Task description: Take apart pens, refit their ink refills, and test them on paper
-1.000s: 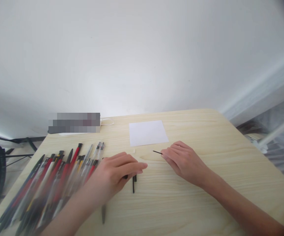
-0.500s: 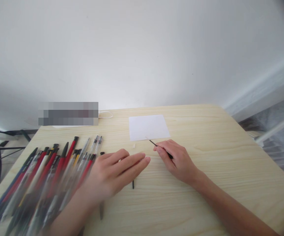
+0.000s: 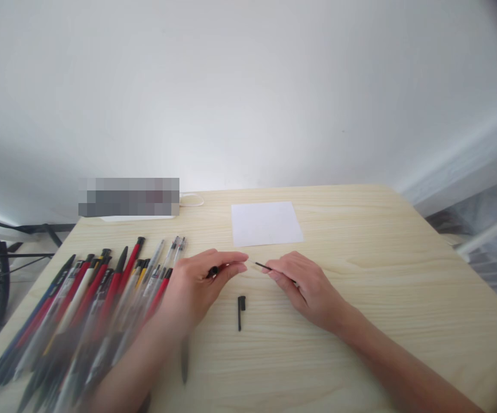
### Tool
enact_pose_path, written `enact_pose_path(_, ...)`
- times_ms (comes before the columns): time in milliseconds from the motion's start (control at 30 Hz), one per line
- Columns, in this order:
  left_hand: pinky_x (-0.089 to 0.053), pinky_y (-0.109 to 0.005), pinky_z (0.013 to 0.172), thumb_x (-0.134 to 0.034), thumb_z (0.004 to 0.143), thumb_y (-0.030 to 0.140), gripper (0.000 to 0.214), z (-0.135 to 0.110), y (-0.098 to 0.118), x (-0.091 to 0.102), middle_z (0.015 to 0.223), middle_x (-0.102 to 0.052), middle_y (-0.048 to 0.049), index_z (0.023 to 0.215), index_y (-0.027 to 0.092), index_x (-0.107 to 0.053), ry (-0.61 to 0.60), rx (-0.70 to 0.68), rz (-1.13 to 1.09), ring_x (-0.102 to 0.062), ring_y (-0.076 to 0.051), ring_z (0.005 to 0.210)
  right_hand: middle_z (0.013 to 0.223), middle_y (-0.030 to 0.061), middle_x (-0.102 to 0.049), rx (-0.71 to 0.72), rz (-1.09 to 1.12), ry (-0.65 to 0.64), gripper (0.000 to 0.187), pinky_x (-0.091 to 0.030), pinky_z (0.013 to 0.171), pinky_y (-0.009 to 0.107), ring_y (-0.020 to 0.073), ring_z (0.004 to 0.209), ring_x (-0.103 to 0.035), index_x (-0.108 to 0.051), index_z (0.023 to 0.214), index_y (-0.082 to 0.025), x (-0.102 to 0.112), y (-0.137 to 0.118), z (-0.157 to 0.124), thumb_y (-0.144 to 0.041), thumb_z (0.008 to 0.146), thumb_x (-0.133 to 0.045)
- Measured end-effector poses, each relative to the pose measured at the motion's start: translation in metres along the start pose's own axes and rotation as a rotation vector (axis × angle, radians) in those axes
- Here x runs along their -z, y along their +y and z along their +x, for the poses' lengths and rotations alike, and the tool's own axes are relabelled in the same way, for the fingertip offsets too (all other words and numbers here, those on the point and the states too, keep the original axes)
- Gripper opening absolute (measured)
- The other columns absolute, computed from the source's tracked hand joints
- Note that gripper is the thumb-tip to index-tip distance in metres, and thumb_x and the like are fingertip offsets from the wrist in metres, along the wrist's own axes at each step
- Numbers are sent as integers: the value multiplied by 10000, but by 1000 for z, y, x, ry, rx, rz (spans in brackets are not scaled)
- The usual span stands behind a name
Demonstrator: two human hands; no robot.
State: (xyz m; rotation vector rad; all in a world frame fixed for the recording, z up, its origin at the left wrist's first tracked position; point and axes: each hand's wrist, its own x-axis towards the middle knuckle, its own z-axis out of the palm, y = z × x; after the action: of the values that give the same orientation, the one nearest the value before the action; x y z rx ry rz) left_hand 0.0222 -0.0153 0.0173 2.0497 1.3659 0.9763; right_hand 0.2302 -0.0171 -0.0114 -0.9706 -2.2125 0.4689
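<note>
My right hand (image 3: 312, 287) pinches a thin black pen refill (image 3: 262, 265), its pale, narrow tip pointing left. Facing that tip are the thumb and fingertips of my left hand (image 3: 207, 281), drawn close together. Whatever lies between those fingertips is too small to make out. A black rounded end (image 3: 212, 271) shows inside the curl of the left hand; the rest of it is hidden. On the table below the hands lies a black pen cap (image 3: 241, 304) with a long clip. A dark pen tip (image 3: 184, 367) emerges from under the left forearm.
Many pens (image 3: 89, 304), red, white, clear, yellow and blue, lie side by side on the left. A white paper sheet (image 3: 267, 223) rests behind the hands. At the back left is a blurred-out object (image 3: 130, 198) with a white cord (image 3: 193, 199). The wall (image 3: 252, 103) rises behind.
My left hand has drawn its fingers into a pinch, uncovering the black cap. The refill's tip has come down off the paper's edge. A small white piece on the table is out of sight.
</note>
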Motion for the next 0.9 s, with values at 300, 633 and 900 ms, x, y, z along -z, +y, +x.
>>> enact_pose_path(300, -523, -218, 550, -743, 659, 309, 205, -6, 5, -1, 664, -718, -3, 721, 168, -608, 47, 213, -272, -668, -158, 605, 706, 29, -597, 87, -115, -31, 177, -406, 665, 276, 134, 657, -511, -587, 934, -160, -4, -2, 3, -217, 908, -423)
enact_pose_path(633, -546, -237, 654, -664, 757, 223, 173, -6, 13, -4, 859, -734, -46, 910, 173, -601, 83, 293, -459, -686, -197, 824, 732, 37, -621, 64, -156, -17, 153, -400, 694, 286, 137, 670, -516, -584, 910, -155, -2, -2, 2, -204, 900, -439)
enact_pose_path(900, -545, -227, 599, -706, 712, 203, 146, -9, 12, -3, 759, -736, -33, 751, 161, -571, 121, 284, -491, -694, -178, 694, 631, 8, -561, 137, -210, -92, 183, -382, 664, 277, 126, 620, -497, -590, 881, -163, -4, -9, 5, -201, 910, -413)
